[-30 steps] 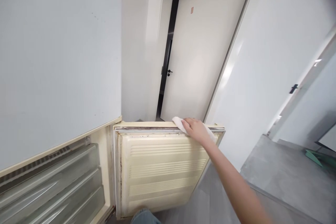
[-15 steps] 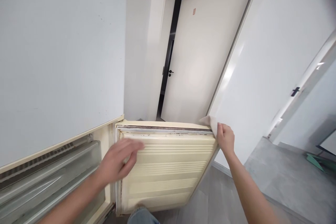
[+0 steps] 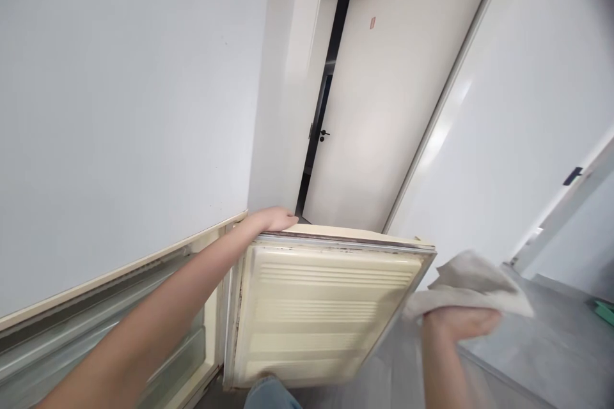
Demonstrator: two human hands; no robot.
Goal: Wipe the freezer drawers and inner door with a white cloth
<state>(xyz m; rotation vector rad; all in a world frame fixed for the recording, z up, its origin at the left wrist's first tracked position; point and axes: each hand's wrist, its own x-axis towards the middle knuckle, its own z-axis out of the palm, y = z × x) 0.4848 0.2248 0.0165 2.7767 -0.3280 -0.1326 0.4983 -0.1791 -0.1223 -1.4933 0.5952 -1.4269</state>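
Change: the left hand (image 3: 271, 220) has moved from the face of the door up to its top edge; the right hand (image 3: 460, 324) has left the door's top corner and now carries the cloth (image 3: 472, 284) out past the door's right edge.
Left arm: reaches in from the lower left, nearly straight, passing over the fridge's front opening.
Left hand: narrow, fingers curled over the top edge of the open fridge door (image 3: 330, 313), holding it.
Right arm: rises from the bottom of the view, forearm upright, slightly blurred.
Right hand: closed around the crumpled cloth, which drapes over it; the hand is apart from the door.
Door: between the hands, swung open, its ribbed cream inner panel facing the camera.
Door seal (image 3: 345, 239): runs along the top edge just right of the left hand, with dark specks.
Left of door: clear plastic drawers (image 3: 180, 358), below the left forearm.
Below door: a knee in jeans (image 3: 271, 394).
Beyond right hand: grey floor (image 3: 542, 345).
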